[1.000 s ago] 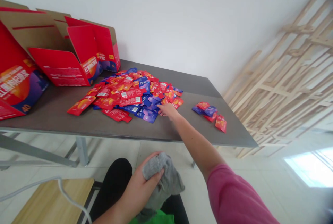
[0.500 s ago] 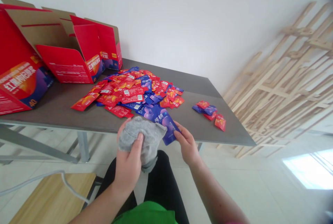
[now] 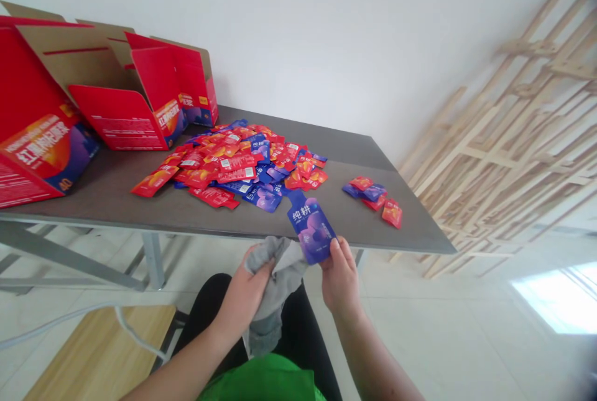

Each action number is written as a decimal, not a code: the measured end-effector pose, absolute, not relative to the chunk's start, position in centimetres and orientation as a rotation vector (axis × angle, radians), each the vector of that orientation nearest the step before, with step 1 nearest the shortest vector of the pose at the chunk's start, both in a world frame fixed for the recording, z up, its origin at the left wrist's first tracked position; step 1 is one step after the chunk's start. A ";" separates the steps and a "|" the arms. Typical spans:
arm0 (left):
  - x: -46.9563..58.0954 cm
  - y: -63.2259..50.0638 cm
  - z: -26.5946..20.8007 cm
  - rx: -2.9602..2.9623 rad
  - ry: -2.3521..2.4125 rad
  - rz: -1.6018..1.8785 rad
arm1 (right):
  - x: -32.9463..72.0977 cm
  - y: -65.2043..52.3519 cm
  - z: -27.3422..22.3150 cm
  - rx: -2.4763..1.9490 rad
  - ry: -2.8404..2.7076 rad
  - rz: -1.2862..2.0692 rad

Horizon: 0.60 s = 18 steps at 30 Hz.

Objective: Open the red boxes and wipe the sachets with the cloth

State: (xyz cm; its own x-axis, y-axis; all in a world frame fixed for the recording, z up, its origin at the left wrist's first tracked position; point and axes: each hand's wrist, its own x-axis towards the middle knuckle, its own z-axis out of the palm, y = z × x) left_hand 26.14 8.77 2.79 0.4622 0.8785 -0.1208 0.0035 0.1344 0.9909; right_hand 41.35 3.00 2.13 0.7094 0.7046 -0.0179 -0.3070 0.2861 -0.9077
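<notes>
Bunched in my left hand [image 3: 249,289] is a grey cloth [image 3: 280,276], its lower part hanging down over my lap. My right hand [image 3: 341,273] pinches a blue sachet [image 3: 310,227] by its lower right corner, printed front facing me and narrow end pointing away. The cloth's edge reaches the sachet's lower left side; whether they touch is hard to tell. Beyond both hands, a heap of red and blue sachets [image 3: 233,161] covers the middle of the grey table [image 3: 345,152]. Several more sachets lie in a small group [image 3: 368,193] to the right.
Open red cardboard boxes [image 3: 112,112] stand along the table's left side. A wooden lattice frame [image 3: 489,152] leans at the right by the white wall. A wooden board [image 3: 97,351] and a pale cable [image 3: 133,339] are at lower left.
My right hand has turned the blue sachet more upright and drawn it clear of the cloth's cover. My left hand has moved right and lower, and the cloth hangs looser.
</notes>
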 end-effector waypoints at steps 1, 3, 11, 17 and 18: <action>26.1 9.0 3.0 1.181 0.884 0.726 | 41.2 2.8 2.1 -1.058 -0.426 0.705; 26.4 9.0 3.4 1.072 0.810 0.649 | 40.6 2.6 1.9 -1.020 -0.431 0.741; 27.0 9.1 5.0 1.507 0.854 0.808 | 39.6 2.9 1.2 -1.143 -0.593 0.791; 26.9 7.9 4.7 2.295 0.604 0.697 | 39.6 2.6 1.8 -0.879 -0.675 0.979; 26.8 7.6 4.9 2.295 0.546 0.659 | 39.6 2.5 1.9 -0.835 -0.607 1.031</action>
State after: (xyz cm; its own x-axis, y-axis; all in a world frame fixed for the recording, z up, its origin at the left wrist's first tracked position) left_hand 26.82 7.64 4.90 0.7836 0.5417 0.3041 0.1982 -0.6820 0.7040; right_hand 39.64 2.50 1.86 0.4029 0.9136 0.0541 -0.4907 0.2655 -0.8299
